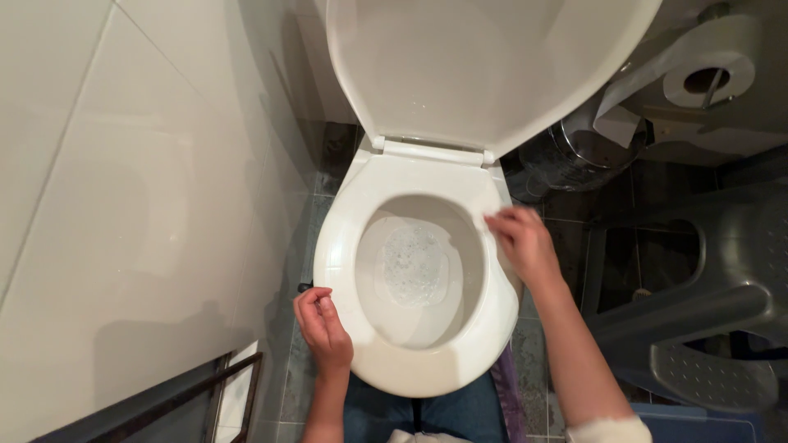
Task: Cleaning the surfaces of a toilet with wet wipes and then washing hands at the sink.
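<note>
Head view: my right hand (523,243) rests half-open on the toilet seat (336,246); my left hand (322,325), loosely curled and holding nothing, hovers just beside its front-left edge.

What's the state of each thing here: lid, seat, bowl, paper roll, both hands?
Toilet lid: raised, upright.
Toilet seat: down on the bowl.
Bowl water: bubbly, foamy surface.
Toilet paper roll: on its holder, loose end hanging.
Left hand: fingers curled, at the seat's left edge; whether it holds anything cannot be told.
Right hand: blurred, fingers on the seat's right rim.
Metal bin: standing beside the toilet; lid state unclear.
</note>
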